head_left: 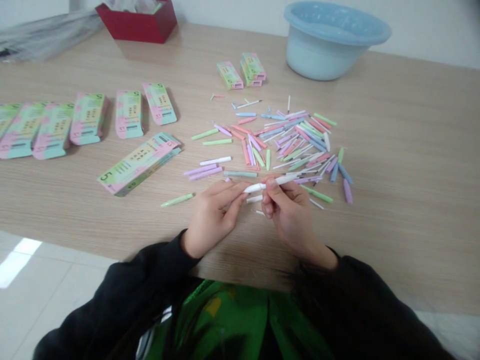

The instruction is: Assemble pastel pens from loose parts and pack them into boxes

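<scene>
My left hand [215, 212] and right hand [288, 210] each pinch one end of a slim white plastic pen [272, 183], fingers closed on it, over the pale wooden table [405, 200], at the near edge of the scattered pastel pen parts [296, 137].

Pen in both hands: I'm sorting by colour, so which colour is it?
White; the pen shows best in the head view.

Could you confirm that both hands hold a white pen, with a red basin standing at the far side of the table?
Not quite: the head view shows the basin is light blue, not red. The left hand and right hand do hold the white pen.
</scene>
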Action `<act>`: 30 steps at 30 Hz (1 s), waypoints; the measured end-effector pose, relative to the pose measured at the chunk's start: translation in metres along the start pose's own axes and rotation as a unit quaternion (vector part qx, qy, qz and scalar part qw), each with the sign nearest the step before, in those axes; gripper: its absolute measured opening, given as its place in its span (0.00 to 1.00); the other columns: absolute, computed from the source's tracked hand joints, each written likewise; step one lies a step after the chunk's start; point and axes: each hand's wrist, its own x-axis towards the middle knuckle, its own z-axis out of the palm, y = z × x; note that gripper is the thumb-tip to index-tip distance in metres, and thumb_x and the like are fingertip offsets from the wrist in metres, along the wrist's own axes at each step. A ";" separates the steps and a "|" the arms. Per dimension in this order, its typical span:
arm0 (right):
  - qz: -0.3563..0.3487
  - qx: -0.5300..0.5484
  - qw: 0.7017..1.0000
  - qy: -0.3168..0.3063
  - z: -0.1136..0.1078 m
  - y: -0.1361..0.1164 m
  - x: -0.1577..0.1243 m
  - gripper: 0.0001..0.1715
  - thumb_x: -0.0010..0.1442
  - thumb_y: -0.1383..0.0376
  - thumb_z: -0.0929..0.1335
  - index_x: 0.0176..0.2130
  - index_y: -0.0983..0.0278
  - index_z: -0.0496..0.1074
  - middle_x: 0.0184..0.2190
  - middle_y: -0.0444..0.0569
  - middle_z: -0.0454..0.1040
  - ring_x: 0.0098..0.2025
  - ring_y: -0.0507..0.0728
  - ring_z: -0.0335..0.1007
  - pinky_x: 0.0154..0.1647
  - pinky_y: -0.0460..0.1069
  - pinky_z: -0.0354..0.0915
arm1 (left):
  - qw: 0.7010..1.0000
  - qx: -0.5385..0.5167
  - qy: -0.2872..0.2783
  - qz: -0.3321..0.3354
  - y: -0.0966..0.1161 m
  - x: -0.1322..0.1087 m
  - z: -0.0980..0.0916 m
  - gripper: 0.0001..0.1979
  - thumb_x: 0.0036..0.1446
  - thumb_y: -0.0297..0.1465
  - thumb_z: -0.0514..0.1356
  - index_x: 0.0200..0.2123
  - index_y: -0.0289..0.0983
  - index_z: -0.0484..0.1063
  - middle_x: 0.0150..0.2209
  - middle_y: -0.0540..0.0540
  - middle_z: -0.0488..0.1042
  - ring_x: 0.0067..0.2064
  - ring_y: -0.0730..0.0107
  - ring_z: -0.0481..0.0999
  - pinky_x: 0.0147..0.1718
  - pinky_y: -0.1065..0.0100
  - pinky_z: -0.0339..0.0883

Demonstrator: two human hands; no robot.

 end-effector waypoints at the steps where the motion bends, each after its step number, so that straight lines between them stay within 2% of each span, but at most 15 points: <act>1: 0.005 0.005 1.000 0.002 -0.001 0.000 0.001 0.10 0.56 0.57 0.76 0.32 0.62 0.79 0.18 0.38 0.70 0.16 0.46 0.59 0.16 0.43 0.56 | 1.000 0.017 0.004 0.014 0.001 -0.001 0.002 0.11 0.67 0.28 0.58 0.44 0.38 0.82 0.42 0.42 0.84 0.43 0.60 0.79 0.46 0.61 0.70; 3: 0.017 0.001 1.000 -0.006 -0.002 -0.001 0.002 0.10 0.55 0.58 0.77 0.31 0.62 0.79 0.18 0.37 0.69 0.16 0.46 0.58 0.15 0.43 0.55 | 0.999 0.023 -0.016 0.021 0.003 -0.002 0.003 0.11 0.67 0.28 0.58 0.46 0.38 0.81 0.43 0.42 0.84 0.42 0.62 0.80 0.46 0.62 0.71; 6: 0.005 -0.028 0.999 -0.020 -0.005 -0.006 0.004 0.10 0.59 0.57 0.75 0.33 0.61 0.79 0.18 0.38 0.68 0.16 0.46 0.58 0.16 0.43 0.55 | 0.997 0.048 -0.055 0.024 0.008 0.004 -0.010 0.15 0.68 0.32 0.58 0.54 0.37 0.76 0.54 0.39 0.80 0.53 0.57 0.78 0.55 0.57 0.70; 8: -0.031 -0.049 0.998 -0.010 -0.008 -0.011 0.003 0.09 0.61 0.57 0.74 0.34 0.60 0.80 0.18 0.38 0.68 0.17 0.47 0.59 0.16 0.43 0.55 | 0.993 0.116 -0.021 0.015 0.005 0.010 -0.033 0.19 0.68 0.37 0.57 0.59 0.36 0.71 0.59 0.37 0.75 0.60 0.53 0.73 0.60 0.52 0.66; 9: -0.048 -0.061 0.997 -0.001 -0.009 -0.015 0.003 0.08 0.62 0.58 0.73 0.35 0.60 0.80 0.19 0.38 0.68 0.17 0.47 0.59 0.17 0.43 0.56 | 0.986 0.167 0.017 -0.005 0.001 0.012 -0.049 0.21 0.68 0.38 0.56 0.60 0.37 0.69 0.59 0.37 0.74 0.60 0.51 0.72 0.61 0.50 0.65; 11: -0.064 -0.086 0.994 0.007 -0.012 -0.023 0.001 0.07 0.62 0.59 0.74 0.36 0.59 0.81 0.20 0.39 0.69 0.18 0.47 0.61 0.17 0.43 0.57 | 0.945 0.306 0.099 -0.064 -0.015 0.016 -0.087 0.22 0.66 0.41 0.56 0.60 0.38 0.69 0.59 0.36 0.72 0.61 0.46 0.69 0.62 0.45 0.61; 13: -0.063 -0.112 0.992 0.001 -0.016 -0.030 -0.001 0.07 0.62 0.58 0.74 0.36 0.59 0.81 0.20 0.40 0.70 0.19 0.48 0.62 0.18 0.43 0.59 | 0.875 0.432 0.152 -0.158 -0.038 0.015 -0.124 0.27 0.63 0.44 0.58 0.61 0.37 0.68 0.58 0.31 0.70 0.63 0.35 0.65 0.63 0.37 0.55; 15: -0.062 -0.135 0.989 -0.015 -0.019 -0.037 -0.003 0.07 0.62 0.57 0.75 0.36 0.58 0.82 0.19 0.41 0.70 0.19 0.48 0.63 0.17 0.43 0.59 | 0.836 0.476 0.138 -0.236 -0.062 0.013 -0.151 0.34 0.60 0.49 0.61 0.63 0.35 0.67 0.59 0.26 0.67 0.63 0.26 0.62 0.60 0.34 0.55; 18: -0.070 -0.173 0.981 -0.050 -0.021 -0.047 -0.002 0.09 0.64 0.56 0.73 0.37 0.57 0.83 0.20 0.44 0.70 0.19 0.50 0.65 0.16 0.44 0.59 | 0.826 0.489 0.037 -0.277 -0.091 0.010 -0.164 0.38 0.57 0.54 0.62 0.60 0.33 0.68 0.57 0.23 0.69 0.60 0.22 0.64 0.54 0.32 0.60; 21: -0.085 -0.212 0.971 -0.065 -0.019 -0.057 0.002 0.12 0.66 0.55 0.70 0.37 0.56 0.83 0.21 0.48 0.71 0.21 0.53 0.67 0.17 0.47 0.60 | 0.834 0.483 0.012 -0.266 -0.100 0.011 -0.161 0.36 0.57 0.53 0.61 0.57 0.30 0.70 0.54 0.24 0.72 0.57 0.27 0.69 0.53 0.38 0.64; 23: -0.105 -0.243 0.962 -0.064 -0.015 -0.068 0.005 0.12 0.66 0.55 0.70 0.37 0.56 0.83 0.21 0.49 0.71 0.22 0.54 0.67 0.18 0.49 0.60 | 0.873 0.432 0.038 -0.223 -0.094 0.010 -0.160 0.35 0.58 0.50 0.61 0.60 0.30 0.68 0.55 0.27 0.73 0.57 0.35 0.71 0.56 0.44 0.65; 25: -0.141 -0.270 0.951 -0.055 -0.009 -0.081 0.008 0.12 0.66 0.54 0.71 0.37 0.55 0.83 0.22 0.50 0.72 0.23 0.55 0.68 0.20 0.51 0.60 | 0.935 0.309 0.064 -0.161 -0.083 0.006 -0.163 0.35 0.60 0.49 0.61 0.62 0.31 0.65 0.57 0.30 0.74 0.57 0.41 0.73 0.57 0.49 0.66; 27: -0.186 -0.276 0.942 -0.039 0.002 -0.096 0.011 0.12 0.67 0.54 0.70 0.37 0.56 0.83 0.22 0.49 0.71 0.24 0.56 0.68 0.22 0.53 0.61 | 0.984 0.135 0.058 -0.100 -0.070 -0.001 -0.165 0.34 0.62 0.50 0.60 0.61 0.32 0.68 0.58 0.31 0.75 0.55 0.45 0.76 0.56 0.50 0.68; 28: -0.210 -0.268 0.940 -0.032 0.009 -0.104 0.013 0.13 0.67 0.55 0.70 0.38 0.56 0.83 0.22 0.49 0.71 0.24 0.56 0.68 0.23 0.54 0.61 | 0.994 0.056 0.042 -0.081 -0.064 -0.005 -0.164 0.33 0.62 0.52 0.59 0.59 0.33 0.71 0.57 0.31 0.75 0.54 0.45 0.77 0.55 0.51 0.69; 30: -0.263 -0.232 0.936 -0.033 0.030 -0.117 0.015 0.13 0.68 0.57 0.69 0.37 0.58 0.83 0.25 0.50 0.72 0.24 0.54 0.68 0.23 0.54 0.60 | 0.996 -0.072 0.022 -0.054 -0.053 -0.012 -0.159 0.32 0.61 0.53 0.61 0.58 0.34 0.73 0.58 0.30 0.76 0.52 0.46 0.79 0.53 0.51 0.72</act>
